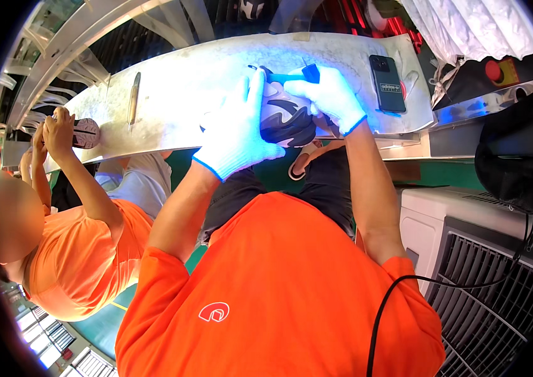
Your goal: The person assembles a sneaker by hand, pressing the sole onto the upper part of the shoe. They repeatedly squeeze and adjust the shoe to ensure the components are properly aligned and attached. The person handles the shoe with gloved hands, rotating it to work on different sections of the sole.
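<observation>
A grey, white and black sneaker (286,116) sits at the table's near edge, between my hands. My left hand (236,129), in a white glove with a blue cuff, is closed on the shoe's left side, fingers pointing away from me and thumb toward its near end. My right hand (332,97), gloved alike, is at the shoe's right. Its fingers are closed on a blue tool (288,78) with a blocky end, which lies across the upper part of the shoe; the tool's exact kind is unclear. Bright bluish light washes out the gloves and hides detail.
The pale worktable (172,94) bears a dark phone (387,85) at right and a slim pen-like tool (134,100) at left. A co-worker in orange holds another shoe (86,133) at far left. A large grilled appliance (492,270) stands right, below a black mesh item (517,163).
</observation>
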Available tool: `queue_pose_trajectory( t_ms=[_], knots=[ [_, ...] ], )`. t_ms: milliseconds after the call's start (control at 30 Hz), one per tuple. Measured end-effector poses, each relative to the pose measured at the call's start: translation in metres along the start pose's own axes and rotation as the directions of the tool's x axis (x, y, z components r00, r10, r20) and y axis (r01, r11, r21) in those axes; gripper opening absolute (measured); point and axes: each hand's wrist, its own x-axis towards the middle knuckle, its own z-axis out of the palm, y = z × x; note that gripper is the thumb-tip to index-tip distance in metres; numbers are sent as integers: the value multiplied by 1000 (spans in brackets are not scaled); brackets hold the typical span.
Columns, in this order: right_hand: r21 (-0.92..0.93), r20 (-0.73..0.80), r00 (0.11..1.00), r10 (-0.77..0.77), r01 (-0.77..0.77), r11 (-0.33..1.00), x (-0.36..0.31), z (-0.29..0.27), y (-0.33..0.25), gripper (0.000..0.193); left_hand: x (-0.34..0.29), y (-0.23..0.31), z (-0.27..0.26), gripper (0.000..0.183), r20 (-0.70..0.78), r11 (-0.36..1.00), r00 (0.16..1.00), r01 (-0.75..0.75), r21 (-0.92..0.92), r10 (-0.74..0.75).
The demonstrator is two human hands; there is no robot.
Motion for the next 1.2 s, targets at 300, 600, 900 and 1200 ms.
queue_pose_trajectory(
  t_ms=[300,600,900,1200],
  knots=[
    [222,-164,986,-40,76,972,6,0,11,25,1,18,19,144,-115,995,993,-3,97,14],
    [652,-432,898,-82,374,660,14,27,20,29,-3,18,21,144,-156,990,988,-3,140,25],
    [-526,-666,706,-240,-217,822,17,-40,86,77,-9,12,28,148,-184,998,982,-42,35,48],
    [-212,-257,865,-430,384,899,-70,47,95,132,-17,-6,13,142,-197,977,958,-195,91,209]
  ],
)
